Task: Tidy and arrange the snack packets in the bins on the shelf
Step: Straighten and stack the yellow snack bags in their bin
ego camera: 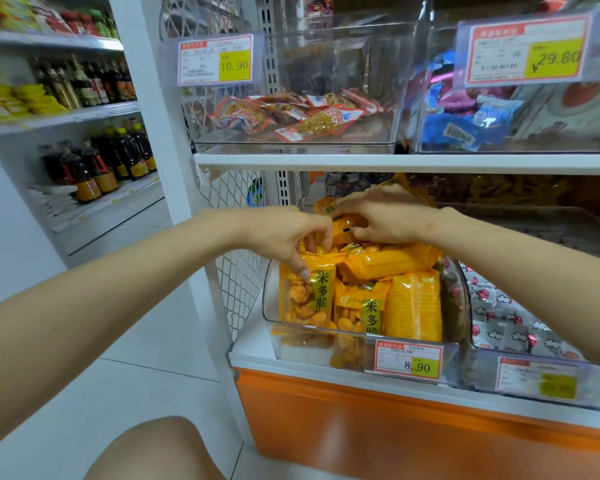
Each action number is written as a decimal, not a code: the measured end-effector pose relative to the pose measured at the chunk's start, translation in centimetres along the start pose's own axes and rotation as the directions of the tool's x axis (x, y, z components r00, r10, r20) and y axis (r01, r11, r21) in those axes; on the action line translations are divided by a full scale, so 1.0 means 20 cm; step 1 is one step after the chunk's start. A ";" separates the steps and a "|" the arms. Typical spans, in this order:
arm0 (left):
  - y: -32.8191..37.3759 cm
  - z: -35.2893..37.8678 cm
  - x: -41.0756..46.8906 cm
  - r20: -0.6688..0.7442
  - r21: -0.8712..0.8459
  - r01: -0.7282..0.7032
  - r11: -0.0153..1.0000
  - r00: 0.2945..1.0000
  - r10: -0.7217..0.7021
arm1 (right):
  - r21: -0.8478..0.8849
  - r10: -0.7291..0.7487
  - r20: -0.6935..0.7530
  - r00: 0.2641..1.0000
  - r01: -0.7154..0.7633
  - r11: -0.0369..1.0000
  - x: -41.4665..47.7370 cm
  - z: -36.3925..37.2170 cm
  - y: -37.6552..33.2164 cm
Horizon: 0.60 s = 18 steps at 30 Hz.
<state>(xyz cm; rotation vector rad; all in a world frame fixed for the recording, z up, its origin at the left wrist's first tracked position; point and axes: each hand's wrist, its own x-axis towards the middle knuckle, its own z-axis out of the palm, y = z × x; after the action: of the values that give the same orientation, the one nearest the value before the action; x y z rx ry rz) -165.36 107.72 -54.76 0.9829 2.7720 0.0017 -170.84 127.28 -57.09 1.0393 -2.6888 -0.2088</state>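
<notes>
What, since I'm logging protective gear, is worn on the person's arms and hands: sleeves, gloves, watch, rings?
Nothing worn shows. The left hand and right hand are gloveless, both wrists carry no watch or bracelet, and both forearms are bare to the picture's edge, with no sleeve in view. No ring shows, though some fingertips are hidden among the yellow snack packets.

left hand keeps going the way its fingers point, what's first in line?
The front-left packet: the left hand's fingers point down into the bin, and one fingertip seems to lie on that packet's face already. Depth is unclear, so contact is likely, not certain.
</notes>
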 end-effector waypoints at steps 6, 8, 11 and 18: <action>-0.02 0.11 0.04 0.076 0.076 -0.042 0.996 0.996 0.036 | 0.005 0.006 0.006 1.000 -0.006 1.000 0.00 0.01 0.01; -0.03 0.12 0.02 0.052 0.060 -0.035 0.998 0.998 0.032 | 0.000 0.006 0.010 1.000 -0.006 1.000 0.00 0.01 0.01; -0.03 0.16 0.02 0.013 0.098 -0.034 0.995 0.999 0.033 | -0.010 0.011 0.026 1.000 -0.011 1.000 0.01 0.00 0.00; -0.03 0.21 0.02 0.026 0.156 -0.001 0.988 1.000 -0.004 | -0.007 0.010 0.046 0.999 -0.010 1.000 0.02 0.00 0.01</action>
<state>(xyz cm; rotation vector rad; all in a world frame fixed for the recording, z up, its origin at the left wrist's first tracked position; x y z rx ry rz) -165.14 107.26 -58.88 1.0091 2.7833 -0.2296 -171.28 127.07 -56.94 1.0315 -2.7314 -0.2427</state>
